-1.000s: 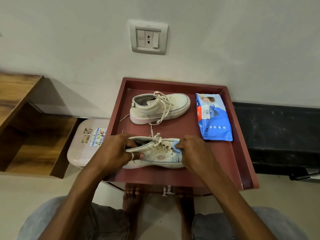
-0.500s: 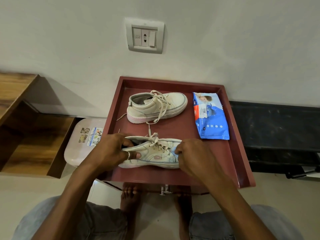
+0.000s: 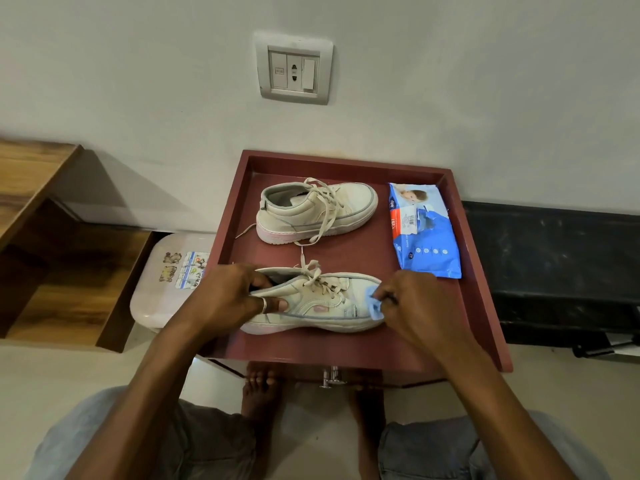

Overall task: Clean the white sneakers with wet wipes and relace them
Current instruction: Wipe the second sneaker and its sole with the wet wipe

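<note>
Two white laced sneakers lie on a maroon tray-top table (image 3: 481, 306). The near sneaker (image 3: 322, 303) points right; my left hand (image 3: 228, 299) grips its heel, thumb on the side and fingers inside the opening. My right hand (image 3: 415, 306) pinches a pale blue wet wipe (image 3: 374, 304) against the toe of that sneaker. The far sneaker (image 3: 315, 213) sits untouched behind it, laces trailing. A blue pack of wet wipes (image 3: 426, 233) lies to the right of the far sneaker.
The wall with a switch socket (image 3: 294, 69) is right behind the table. A white plastic stool (image 3: 166, 282) and a wooden shelf unit (image 3: 52, 244) stand to the left, a black bench (image 3: 561, 265) to the right. My knees and bare feet are below the table's front edge.
My right hand has slid right along the near sneaker, from over the laces to the toe, uncovering the blue wipe. My left hand keeps its grip on the heel.
</note>
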The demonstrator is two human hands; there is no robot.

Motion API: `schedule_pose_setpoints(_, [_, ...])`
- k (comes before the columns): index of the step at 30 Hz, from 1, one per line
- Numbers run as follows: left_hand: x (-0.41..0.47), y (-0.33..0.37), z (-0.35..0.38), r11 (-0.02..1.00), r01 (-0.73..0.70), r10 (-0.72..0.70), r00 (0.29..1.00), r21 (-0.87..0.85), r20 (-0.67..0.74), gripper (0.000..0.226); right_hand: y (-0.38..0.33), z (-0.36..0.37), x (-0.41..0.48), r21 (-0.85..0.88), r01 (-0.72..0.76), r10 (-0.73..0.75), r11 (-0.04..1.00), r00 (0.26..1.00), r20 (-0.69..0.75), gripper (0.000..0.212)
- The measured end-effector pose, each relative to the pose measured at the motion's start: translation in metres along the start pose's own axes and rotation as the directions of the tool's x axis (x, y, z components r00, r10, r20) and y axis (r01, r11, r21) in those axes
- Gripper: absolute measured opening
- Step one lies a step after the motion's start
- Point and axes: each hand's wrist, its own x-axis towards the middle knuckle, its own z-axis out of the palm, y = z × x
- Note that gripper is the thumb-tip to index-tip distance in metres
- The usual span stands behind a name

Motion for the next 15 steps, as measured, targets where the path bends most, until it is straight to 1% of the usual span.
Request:
schedule_pose_setpoints(1, [0.000,0.001,0.000,1.000,0.000,0.000,1.000,-0.005,0.011,0.026,0.004,0.001,0.001,-0.002,-0.002,0.002,1.000,0.998,-0.069,0.019])
schedule_pose_setpoints(3, [0.000,0.002,-0.001,1.000,0.003,-0.003,0.999,-0.013,0.033,0.035,0.005,0.009,0.008,-0.064,0.010,-0.022,0.998,0.983,-0.184,0.014])
schedule_pose_setpoints(4, [-0.001,0.004,-0.002,1.000,0.007,-0.006,0.999,-0.016,0.037,0.039,0.002,0.014,0.010,-0.100,0.005,-0.027,0.995,0.977,-0.213,0.016])
schedule_pose_setpoints(6, [0.000,0.007,-0.004,0.999,0.019,-0.018,0.999,-0.030,0.032,0.049,-0.008,0.024,0.010,-0.128,0.010,-0.039,0.992,0.974,-0.223,0.028])
schedule_pose_setpoints(7, [-0.001,0.008,-0.006,0.999,0.027,-0.026,1.000,-0.038,0.017,0.050,-0.014,0.025,0.008,-0.129,0.028,-0.058,0.991,0.970,-0.238,0.028])
schedule_pose_setpoints(9, [-0.002,0.010,-0.010,0.997,0.053,-0.055,0.998,-0.059,-0.030,0.042,-0.023,0.024,0.000,-0.104,0.054,-0.080,0.993,0.964,-0.255,0.023])
schedule_pose_setpoints(11, [-0.004,0.015,-0.012,0.990,0.080,-0.089,0.993,-0.114,-0.082,0.036,-0.023,0.018,-0.004,-0.048,0.054,-0.066,0.997,0.951,-0.302,0.019])
schedule_pose_setpoints(13, [-0.004,0.020,-0.011,0.985,0.086,-0.106,0.986,-0.151,-0.130,0.044,-0.019,0.011,-0.003,0.030,0.044,-0.030,0.999,0.931,-0.365,0.016])
schedule_pose_setpoints(15, [-0.003,0.025,-0.009,0.983,0.102,-0.130,0.972,-0.150,-0.195,0.065,-0.020,0.009,0.001,0.084,0.026,0.009,0.996,0.920,-0.392,0.017])
